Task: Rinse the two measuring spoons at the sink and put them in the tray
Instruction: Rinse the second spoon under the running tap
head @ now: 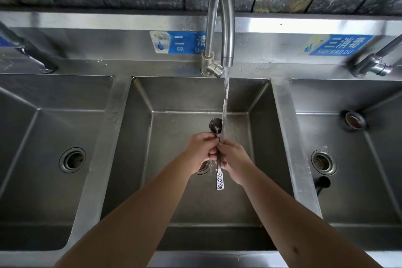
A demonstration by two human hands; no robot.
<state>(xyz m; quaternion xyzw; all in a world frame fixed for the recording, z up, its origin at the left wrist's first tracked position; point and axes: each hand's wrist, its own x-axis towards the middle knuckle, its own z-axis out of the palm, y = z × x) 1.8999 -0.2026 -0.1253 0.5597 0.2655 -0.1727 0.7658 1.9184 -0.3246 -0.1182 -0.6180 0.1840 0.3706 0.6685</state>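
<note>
A steel measuring spoon (219, 177) with a perforated handle end is held over the middle sink basin (174, 98). Its round bowl (215, 125) points away from me and sits in the water stream (225, 96) falling from the faucet (226, 28). My left hand (201, 150) grips the spoon's handle from the left. My right hand (233, 160) grips the same handle from the right, fingers curled round it. The two hands touch each other. Only one spoon can be told apart; the hands may hide another. No tray is in view.
Three steel basins sit side by side; the left basin (54, 98) and right basin (348, 98) each have an open drain. Side faucets (374, 61) stand at both edges. A dark plug (323, 183) lies in the right basin. Blue labels (339, 45) mark the backsplash.
</note>
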